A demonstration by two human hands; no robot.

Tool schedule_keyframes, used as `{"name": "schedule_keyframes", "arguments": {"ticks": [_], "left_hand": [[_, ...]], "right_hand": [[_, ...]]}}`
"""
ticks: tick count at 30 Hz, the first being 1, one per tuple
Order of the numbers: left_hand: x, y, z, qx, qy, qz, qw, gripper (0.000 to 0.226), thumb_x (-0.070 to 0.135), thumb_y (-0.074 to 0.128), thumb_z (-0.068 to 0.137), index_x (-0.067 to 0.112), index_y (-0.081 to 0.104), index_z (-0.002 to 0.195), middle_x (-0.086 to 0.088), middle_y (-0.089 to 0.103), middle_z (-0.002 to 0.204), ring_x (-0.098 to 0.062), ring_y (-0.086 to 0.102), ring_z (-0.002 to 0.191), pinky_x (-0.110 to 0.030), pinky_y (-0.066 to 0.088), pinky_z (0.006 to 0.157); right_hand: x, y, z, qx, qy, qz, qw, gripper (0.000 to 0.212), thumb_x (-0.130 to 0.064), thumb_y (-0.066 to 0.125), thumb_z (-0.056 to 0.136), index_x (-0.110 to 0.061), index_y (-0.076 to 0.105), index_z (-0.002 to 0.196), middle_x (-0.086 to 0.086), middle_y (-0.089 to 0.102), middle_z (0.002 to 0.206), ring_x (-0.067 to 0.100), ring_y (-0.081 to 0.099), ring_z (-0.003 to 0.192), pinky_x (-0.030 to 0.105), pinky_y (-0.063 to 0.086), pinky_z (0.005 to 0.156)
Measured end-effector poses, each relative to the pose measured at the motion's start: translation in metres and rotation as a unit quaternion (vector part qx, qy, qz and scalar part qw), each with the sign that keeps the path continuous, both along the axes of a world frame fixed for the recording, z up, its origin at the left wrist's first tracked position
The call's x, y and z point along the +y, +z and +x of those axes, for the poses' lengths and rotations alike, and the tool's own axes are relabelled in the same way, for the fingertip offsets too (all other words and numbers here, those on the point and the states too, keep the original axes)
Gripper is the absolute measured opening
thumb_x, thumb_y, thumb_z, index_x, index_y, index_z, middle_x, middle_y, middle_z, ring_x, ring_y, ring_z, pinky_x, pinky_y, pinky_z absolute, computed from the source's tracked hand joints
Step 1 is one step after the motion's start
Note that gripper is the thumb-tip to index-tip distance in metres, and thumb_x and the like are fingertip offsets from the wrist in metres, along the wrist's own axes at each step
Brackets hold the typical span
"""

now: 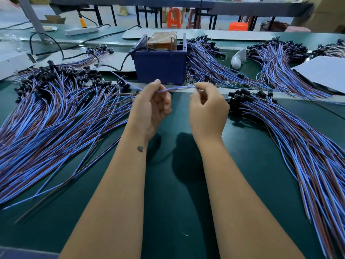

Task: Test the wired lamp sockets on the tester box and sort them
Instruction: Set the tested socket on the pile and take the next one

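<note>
Wires [177, 88] are pinched between my left hand [151, 107] and right hand [207, 109], above the counter [168, 184] near the box [160, 70]; I think next I touch their ends to its pins.

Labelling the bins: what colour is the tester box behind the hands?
Dark blue, the tester box; shows clearly in the head view.

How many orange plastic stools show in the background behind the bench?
2. One orange stool stands upright behind the far table, left of centre; a second orange stool sits lower to the right, only its top showing. Others may be hidden behind the tables.
</note>
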State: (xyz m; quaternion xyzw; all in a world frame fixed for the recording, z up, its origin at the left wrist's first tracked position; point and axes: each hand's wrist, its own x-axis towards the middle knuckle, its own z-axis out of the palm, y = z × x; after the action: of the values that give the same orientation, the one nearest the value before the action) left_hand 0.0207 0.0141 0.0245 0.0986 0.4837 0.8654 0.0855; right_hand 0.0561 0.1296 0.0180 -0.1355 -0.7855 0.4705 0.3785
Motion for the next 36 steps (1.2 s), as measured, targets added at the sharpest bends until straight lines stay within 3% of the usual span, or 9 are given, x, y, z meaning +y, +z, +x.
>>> {"name": "schedule_keyframes", "arguments": {"ticks": [4,11,14,20,25,27,30,33,36], "left_hand": [[0.020,-0.008,0.005,0.049,0.022,-0.196,0.979,0.035,0.017,0.043,0.104,0.013,0.051,0.070,0.004,0.050,0.051,-0.010,0.043,0.045,-0.017,0.034,0.043],[0.049,-0.024,0.022,0.192,-0.002,-0.326,0.926,0.027,0.012,0.049,0.100,0.010,0.052,0.073,0.004,0.052,0.057,-0.006,0.044,0.054,-0.025,0.040,0.050],[0.061,-0.028,0.031,0.256,-0.056,-0.336,0.905,0.012,0.009,0.051,0.087,0.008,0.062,0.090,-0.011,0.067,0.081,-0.013,0.052,0.076,-0.039,0.050,0.071],[0.062,-0.031,0.032,0.347,-0.116,-0.436,0.822,0.042,0.006,0.068,0.077,0.043,0.068,0.097,0.016,0.064,0.075,-0.010,0.049,0.060,-0.026,0.047,0.067],[0.063,-0.033,0.031,0.339,-0.067,-0.449,0.824,0.038,0.003,0.065,0.082,0.039,0.071,0.092,0.017,0.063,0.080,-0.010,0.054,0.066,-0.027,0.048,0.068],[0.063,-0.033,0.031,0.333,-0.052,-0.451,0.827,0.041,0.003,0.063,0.081,0.043,0.067,0.084,0.020,0.062,0.079,-0.007,0.055,0.065,-0.026,0.048,0.067],[0.061,-0.032,0.031,0.314,-0.008,-0.464,0.828,0.035,0.009,0.062,0.082,0.044,0.067,0.082,0.019,0.062,0.078,-0.003,0.054,0.064,-0.026,0.047,0.069],[0.057,-0.029,0.027,0.296,0.064,-0.480,0.824,0.028,0.011,0.061,0.084,0.037,0.069,0.089,0.013,0.062,0.091,-0.006,0.055,0.067,-0.028,0.049,0.075],[0.043,-0.026,0.019,0.267,0.147,-0.537,0.786,0.030,0.008,0.057,0.084,0.024,0.072,0.105,0.002,0.059,0.111,-0.020,0.060,0.085,-0.033,0.050,0.082]], "right_hand": [[0.004,0.009,0.002,0.101,0.079,-0.262,0.957,0.024,-0.002,0.048,0.086,-0.016,0.067,0.083,-0.001,0.067,0.076,0.021,0.068,0.077,0.033,0.053,0.075],[0.013,0.008,-0.002,0.091,-0.002,-0.188,0.978,0.032,0.007,0.046,0.088,-0.022,0.055,0.100,-0.005,0.065,0.082,0.026,0.066,0.079,0.038,0.054,0.080],[0.025,0.009,-0.005,0.047,-0.019,-0.192,0.980,0.032,0.008,0.045,0.087,-0.021,0.055,0.098,-0.002,0.067,0.082,0.028,0.065,0.084,0.044,0.053,0.085],[0.081,0.020,0.004,-0.089,0.012,-0.099,0.991,0.037,0.010,0.039,0.080,-0.020,0.060,0.085,0.003,0.071,0.083,0.017,0.063,0.075,0.033,0.052,0.071],[0.137,0.048,0.029,-0.170,0.021,-0.047,0.984,0.038,0.014,0.041,0.078,-0.015,0.066,0.080,0.001,0.070,0.070,0.006,0.058,0.059,0.027,0.048,0.064],[0.155,0.055,0.037,-0.226,-0.019,0.031,0.973,0.032,0.007,0.047,0.080,-0.016,0.070,0.085,0.004,0.072,0.081,0.015,0.060,0.071,0.035,0.048,0.075],[0.159,0.060,0.043,-0.313,-0.144,0.187,0.920,0.023,-0.009,0.055,0.085,-0.026,0.068,0.095,0.005,0.067,0.109,0.032,0.052,0.115,0.047,0.029,0.102],[0.132,0.057,0.035,-0.325,-0.174,0.231,0.900,0.038,-0.018,0.051,0.086,-0.027,0.061,0.121,0.011,0.056,0.129,0.035,0.039,0.126,0.046,0.027,0.101],[0.087,0.044,0.018,-0.287,-0.112,0.258,0.916,0.038,-0.024,0.051,0.087,-0.027,0.059,0.124,0.011,0.055,0.129,0.034,0.043,0.123,0.042,0.031,0.097]]}}
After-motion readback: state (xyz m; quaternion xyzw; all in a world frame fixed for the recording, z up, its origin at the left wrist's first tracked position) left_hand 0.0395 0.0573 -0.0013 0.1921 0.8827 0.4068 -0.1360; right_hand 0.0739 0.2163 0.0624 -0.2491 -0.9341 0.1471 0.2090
